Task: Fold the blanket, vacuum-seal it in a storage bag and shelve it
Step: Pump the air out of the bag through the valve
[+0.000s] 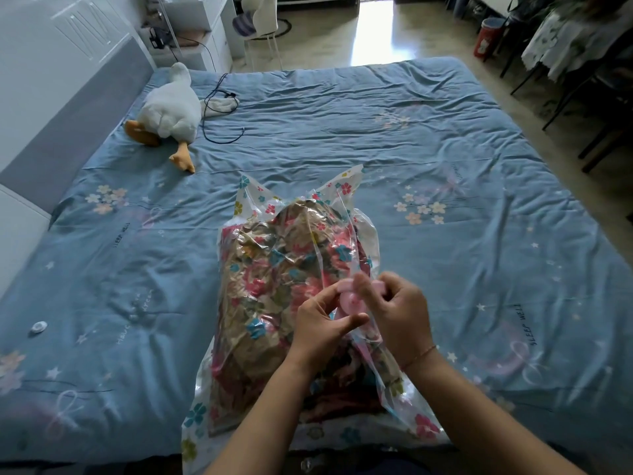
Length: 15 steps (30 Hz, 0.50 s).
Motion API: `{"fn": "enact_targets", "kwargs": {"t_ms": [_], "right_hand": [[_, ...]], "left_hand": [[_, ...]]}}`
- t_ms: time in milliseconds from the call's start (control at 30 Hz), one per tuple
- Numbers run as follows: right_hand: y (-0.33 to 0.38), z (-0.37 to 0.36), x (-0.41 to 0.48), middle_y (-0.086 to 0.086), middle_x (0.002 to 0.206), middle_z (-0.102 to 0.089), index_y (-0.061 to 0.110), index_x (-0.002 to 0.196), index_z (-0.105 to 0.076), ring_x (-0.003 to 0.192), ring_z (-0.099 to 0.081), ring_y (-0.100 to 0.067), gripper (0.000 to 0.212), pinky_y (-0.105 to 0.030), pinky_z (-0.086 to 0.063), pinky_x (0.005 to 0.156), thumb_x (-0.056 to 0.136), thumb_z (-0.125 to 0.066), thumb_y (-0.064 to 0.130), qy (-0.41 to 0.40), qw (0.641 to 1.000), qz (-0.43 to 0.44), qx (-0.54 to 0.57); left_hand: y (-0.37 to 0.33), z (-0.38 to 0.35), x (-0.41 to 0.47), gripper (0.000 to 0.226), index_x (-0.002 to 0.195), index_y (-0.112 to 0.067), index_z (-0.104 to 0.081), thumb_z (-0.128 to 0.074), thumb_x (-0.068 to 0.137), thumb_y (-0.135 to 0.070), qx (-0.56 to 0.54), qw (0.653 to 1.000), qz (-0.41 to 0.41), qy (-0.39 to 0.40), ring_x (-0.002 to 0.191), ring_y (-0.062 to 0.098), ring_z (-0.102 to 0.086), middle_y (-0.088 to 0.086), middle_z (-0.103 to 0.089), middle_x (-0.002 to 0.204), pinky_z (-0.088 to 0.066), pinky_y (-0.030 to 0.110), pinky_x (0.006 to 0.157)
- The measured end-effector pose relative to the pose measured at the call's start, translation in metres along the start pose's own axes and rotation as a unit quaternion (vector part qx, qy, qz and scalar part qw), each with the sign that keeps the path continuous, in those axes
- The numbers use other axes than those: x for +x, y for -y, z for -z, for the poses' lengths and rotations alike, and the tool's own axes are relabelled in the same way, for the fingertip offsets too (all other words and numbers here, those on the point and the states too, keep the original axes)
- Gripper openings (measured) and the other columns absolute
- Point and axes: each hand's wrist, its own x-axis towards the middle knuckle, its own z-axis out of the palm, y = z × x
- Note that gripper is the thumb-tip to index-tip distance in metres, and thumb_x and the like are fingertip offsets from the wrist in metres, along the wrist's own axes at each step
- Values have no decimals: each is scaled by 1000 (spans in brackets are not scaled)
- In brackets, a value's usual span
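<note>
A folded floral blanket [274,269] lies inside a clear storage bag [346,190] with flower prints, resting on the near middle of the bed. A round pink valve [351,301] sits on the bag's upper side. My left hand [322,327] pinches the valve from the left, thumb under it. My right hand [397,310] grips the valve's pink cap from the right. The bag's far corners stick up; its plastic is crinkled against the blanket.
The bed [411,138] has a blue flowered sheet. A white plush goose [171,111] and a black cable [219,111] lie at the far left. A small round white cap [38,326] lies on the sheet at left. A chair [263,25] and table stand beyond.
</note>
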Motion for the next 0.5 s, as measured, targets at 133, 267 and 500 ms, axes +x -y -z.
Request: {"fn": "enact_targets", "kwargs": {"t_ms": [133, 267, 500], "right_hand": [[11, 6, 7, 7, 42, -43, 19, 49, -39, 41, -41, -6, 56, -19, -31, 45, 81, -65, 57, -14, 1000, 7, 25], [58, 21, 14, -4, 45, -41, 14, 52, -34, 43, -48, -19, 52, -27, -37, 44, 85, -67, 38, -102, 974, 133, 155], [-8, -1, 7, 8, 46, -40, 17, 51, -45, 42, -36, -7, 54, -22, -31, 47, 74, -59, 64, 43, 997, -49, -41]], "left_hand": [[0, 1, 1, 59, 124, -13, -65, -87, 69, -16, 7, 1000, 0, -2, 112, 18, -66, 3, -71, 117, -52, 47, 99], [3, 2, 3, 66, 126, -18, -63, -88, 66, -21, 3, 1000, 3, -7, 112, 18, -66, 2, -71, 119, -51, 45, 100], [0, 1, -1, 52, 120, -10, -66, -85, 72, -14, 1, 1000, -3, 0, 110, 22, -67, 6, -72, 114, -51, 51, 98]]}}
